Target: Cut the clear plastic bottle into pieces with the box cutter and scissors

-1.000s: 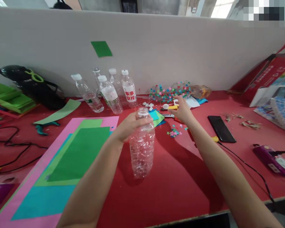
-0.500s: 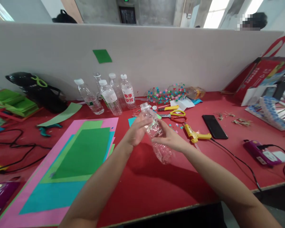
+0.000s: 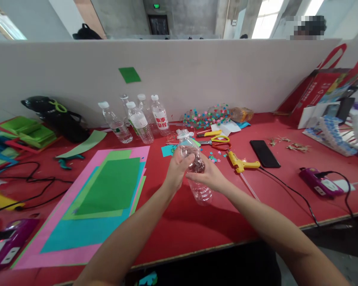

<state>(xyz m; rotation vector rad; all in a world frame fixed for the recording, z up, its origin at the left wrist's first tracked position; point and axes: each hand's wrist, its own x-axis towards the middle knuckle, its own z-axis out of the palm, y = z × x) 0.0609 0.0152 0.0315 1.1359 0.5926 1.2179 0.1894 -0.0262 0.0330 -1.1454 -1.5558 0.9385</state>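
Observation:
A clear plastic bottle (image 3: 201,191) leans in front of me, its neck pointing away and its base towards me. My left hand (image 3: 179,169) wraps the bottle's left side, thumb across the front. From the right, my right hand (image 3: 210,172) grips the same bottle, fingers round its middle. Just beyond the neck lie scissors (image 3: 217,142) with yellow and red handles and a scatter of small coloured stars (image 3: 214,158). A yellow glue gun (image 3: 243,163) rests to the right of my right hand.
Several upright clear bottles (image 3: 140,123) stand by the white partition (image 3: 197,71). Coloured paper sheets (image 3: 110,186) are stacked at left. A star-covered bottle (image 3: 205,118) lies at the back. On the right are a phone (image 3: 265,153), a purple power strip (image 3: 320,182) and a red bag (image 3: 319,91).
Both hands have closed more firmly round the bottle, and my left thumb now lies across it. The bottle looks less crumpled towards its base. The view has shifted slightly.

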